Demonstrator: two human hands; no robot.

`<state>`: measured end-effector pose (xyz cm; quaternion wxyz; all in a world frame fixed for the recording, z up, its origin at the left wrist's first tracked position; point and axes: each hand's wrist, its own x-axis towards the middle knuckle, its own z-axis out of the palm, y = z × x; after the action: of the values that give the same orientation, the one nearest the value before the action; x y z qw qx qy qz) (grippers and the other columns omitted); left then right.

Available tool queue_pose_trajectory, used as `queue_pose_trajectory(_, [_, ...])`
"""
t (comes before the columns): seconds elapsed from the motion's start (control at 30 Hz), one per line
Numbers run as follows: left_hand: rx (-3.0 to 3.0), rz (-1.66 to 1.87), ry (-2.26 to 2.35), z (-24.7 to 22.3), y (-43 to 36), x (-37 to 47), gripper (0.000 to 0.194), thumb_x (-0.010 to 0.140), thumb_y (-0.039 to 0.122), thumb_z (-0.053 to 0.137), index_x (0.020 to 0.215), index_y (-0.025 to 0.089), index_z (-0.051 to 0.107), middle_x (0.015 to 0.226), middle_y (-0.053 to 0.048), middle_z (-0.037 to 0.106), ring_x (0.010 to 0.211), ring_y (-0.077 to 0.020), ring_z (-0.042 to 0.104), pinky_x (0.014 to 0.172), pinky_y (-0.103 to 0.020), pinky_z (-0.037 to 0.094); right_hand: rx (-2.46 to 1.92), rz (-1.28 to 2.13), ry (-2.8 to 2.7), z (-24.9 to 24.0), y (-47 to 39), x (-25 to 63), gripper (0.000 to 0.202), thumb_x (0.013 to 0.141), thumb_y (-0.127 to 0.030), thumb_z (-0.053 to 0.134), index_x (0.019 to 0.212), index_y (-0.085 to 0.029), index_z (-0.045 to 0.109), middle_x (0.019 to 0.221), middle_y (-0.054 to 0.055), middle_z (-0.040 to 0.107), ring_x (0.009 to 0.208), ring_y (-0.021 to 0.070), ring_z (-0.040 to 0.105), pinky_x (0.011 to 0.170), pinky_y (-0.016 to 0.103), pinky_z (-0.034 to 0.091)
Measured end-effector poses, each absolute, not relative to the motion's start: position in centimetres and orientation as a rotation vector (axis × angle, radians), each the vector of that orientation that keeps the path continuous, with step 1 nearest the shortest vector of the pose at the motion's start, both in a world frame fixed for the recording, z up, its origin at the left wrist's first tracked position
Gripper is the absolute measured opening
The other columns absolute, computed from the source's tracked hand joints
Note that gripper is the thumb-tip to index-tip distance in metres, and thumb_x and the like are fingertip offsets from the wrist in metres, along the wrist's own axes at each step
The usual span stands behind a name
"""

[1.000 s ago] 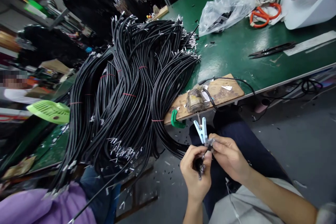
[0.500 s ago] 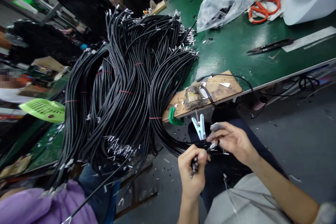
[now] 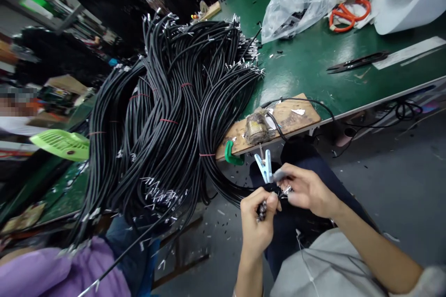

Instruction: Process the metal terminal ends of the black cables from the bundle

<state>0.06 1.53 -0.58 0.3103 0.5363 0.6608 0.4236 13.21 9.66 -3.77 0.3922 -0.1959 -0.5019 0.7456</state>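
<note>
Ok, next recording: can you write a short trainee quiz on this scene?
1. Multiple choice: what color is the clip next to the right hand?
(a) red (b) light blue (c) yellow

2. True or false: red bands wrap around several of the black cable bundles.

3. Fill in the blank: the dark cable ends are gripped in the ____ hand.

Key: 1. b; 2. true; 3. left hand.

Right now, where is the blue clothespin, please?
In the head view, the blue clothespin is right of centre, between the wooden board and the right hand.
</note>
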Motion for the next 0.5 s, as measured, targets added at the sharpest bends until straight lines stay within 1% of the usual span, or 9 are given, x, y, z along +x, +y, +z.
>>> queue_pose_trajectory(0.03, [1.408,1.120,1.740,-0.5,1.5,0.0,0.042,0.093,0.031,0.050,0.054,0.015,0.054,0.053,0.001,0.049,0.050,-0.0095,0.045,0.052,-0.022,0.032,-0.440,1.884,-1.322,-3.9,9.6,13.4,0.018,0.079,-0.029,0.068,0.092,-0.017,0.065,0.087,0.005,0.057,0.078,0.0152,0.055,0.069,0.027,0.046])
queue_pose_trajectory(0.1, [1.401,1.120,1.720,-0.3,1.4,-0.1,0.042,0.093,0.031,0.050,0.054,0.015,0.055,0.053,0.001,0.049,0.050,-0.0097,0.046,0.052,-0.022,0.032,-0.434,1.855,-1.339,-4.3,9.4,13.5,0.011,0.083,-0.027,0.066,0.083,-0.017,0.064,0.081,0.004,0.056,0.074,0.0141,0.054,0.066,0.026,0.045])
queue_pose_trajectory(0.17, [1.402,1.136,1.688,-0.4,1.1,-0.3,0.038,0.091,0.032,0.053,0.057,0.015,0.058,0.055,0.000,0.052,0.052,-0.0101,0.048,0.053,-0.022,0.033,-0.478,1.854,-1.246,-4.6,9.1,13.2,0.015,0.084,-0.029,0.066,0.076,-0.016,0.063,0.072,0.002,0.054,0.067,0.0126,0.052,0.061,0.025,0.044])
queue_pose_trajectory(0.27, [1.361,1.197,1.656,-0.5,0.5,-0.5,0.033,0.088,0.033,0.057,0.062,0.015,0.061,0.056,0.001,0.053,0.048,-0.0090,0.047,0.050,-0.022,0.033,-0.439,1.881,-1.172,-4.7,8.8,12.7,0.018,0.077,-0.032,0.073,0.074,-0.016,0.065,0.069,0.002,0.056,0.063,0.0128,0.053,0.057,0.025,0.044])
queue_pose_trajectory(0.33, [1.314,1.237,1.662,-0.6,0.4,-0.6,0.031,0.089,0.032,0.056,0.063,0.015,0.061,0.055,0.002,0.051,0.043,-0.0074,0.044,0.046,-0.021,0.032,-0.413,1.837,-1.188,-4.7,8.6,12.4,0.015,0.073,-0.028,0.077,0.074,-0.016,0.067,0.070,0.002,0.059,0.065,0.0133,0.054,0.058,0.025,0.044])
queue_pose_trajectory(0.4, [1.315,1.254,1.672,-0.5,0.4,-0.5,0.029,0.089,0.029,0.056,0.064,0.015,0.062,0.054,0.003,0.050,0.042,-0.0071,0.043,0.045,-0.021,0.032,-0.432,1.758,-1.176,-4.6,8.4,12.1,0.011,0.074,-0.023,0.076,0.074,-0.017,0.067,0.070,0.002,0.059,0.065,0.0134,0.054,0.058,0.025,0.044])
queue_pose_trajectory(0.5, [1.421,1.239,1.713,-0.4,0.7,-0.1,0.023,0.087,0.024,0.058,0.066,0.015,0.063,0.054,0.001,0.054,0.047,-0.0095,0.050,0.050,-0.021,0.036,-0.560,1.588,-1.141,-4.6,7.7,11.7,0.008,0.079,-0.016,0.069,0.074,-0.019,0.063,0.068,0.000,0.055,0.063,0.0131,0.052,0.055,0.026,0.043])
